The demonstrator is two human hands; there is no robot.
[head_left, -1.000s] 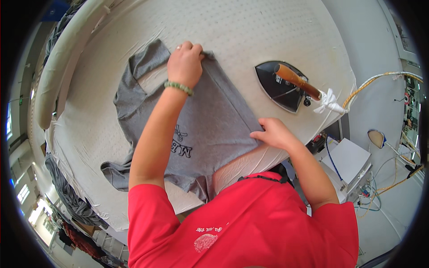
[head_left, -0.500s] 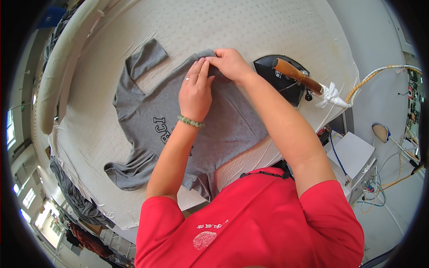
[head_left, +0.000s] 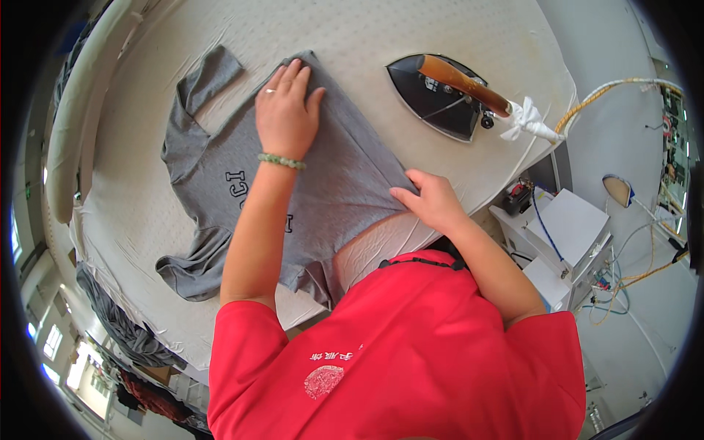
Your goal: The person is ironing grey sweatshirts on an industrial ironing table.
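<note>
A grey sweatshirt (head_left: pixel 330 161) with dark lettering lies spread on the pale padded pressing table (head_left: pixel 323 29). Its sleeves stretch out to the left, one folded at the far side and one bunched nearer me. My left hand (head_left: pixel 287 110) rests flat on the far end of the cloth, fingers stretched out. At the near right corner of the garment, my right hand (head_left: pixel 433 199) pinches the edge between thumb and fingers. An iron (head_left: pixel 447 95) with a dark soleplate and a brown wooden handle rests on the table, to the right of the garment and beyond my right hand.
A white-wrapped cable and hose (head_left: pixel 579 110) run from the iron off to the right. Below them stands a white box-like unit (head_left: pixel 576 227) with wires. A long padded roll (head_left: pixel 81 110) borders the table's left side, with grey garments (head_left: pixel 121 315) hanging below it.
My right hand has come from the far end of the sweatshirt to its near right corner. My left hand has shifted slightly left and away, now lying flat. The iron shows fully.
</note>
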